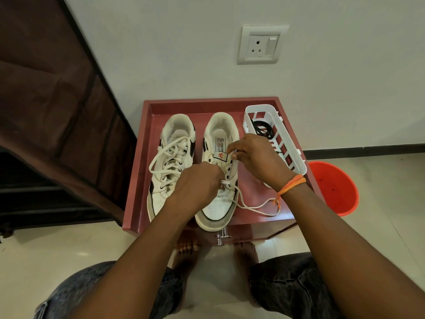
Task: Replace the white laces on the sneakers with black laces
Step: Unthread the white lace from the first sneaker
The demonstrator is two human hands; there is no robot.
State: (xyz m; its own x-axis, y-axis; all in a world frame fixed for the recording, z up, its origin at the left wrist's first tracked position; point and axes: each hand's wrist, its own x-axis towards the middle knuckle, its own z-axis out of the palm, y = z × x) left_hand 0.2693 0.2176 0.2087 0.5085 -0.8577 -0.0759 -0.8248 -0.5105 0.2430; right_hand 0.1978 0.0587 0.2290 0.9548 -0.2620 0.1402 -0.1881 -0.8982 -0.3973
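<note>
Item: left hand (197, 184), fingers curled, pinching the white lace (247, 204) at the low eyelets of the right sneaker (219, 204). Right hand (253, 157), at 1 o'clock from the left, pinches the tongue tab. Lace tail: loose on the desk (147, 143), at 3 o'clock of the toe. Sneakers: two; left sneaker (170, 162) fully laced white. Basket (292, 155): one, at 2 o'clock, holding coiled black laces (262, 128).
</note>
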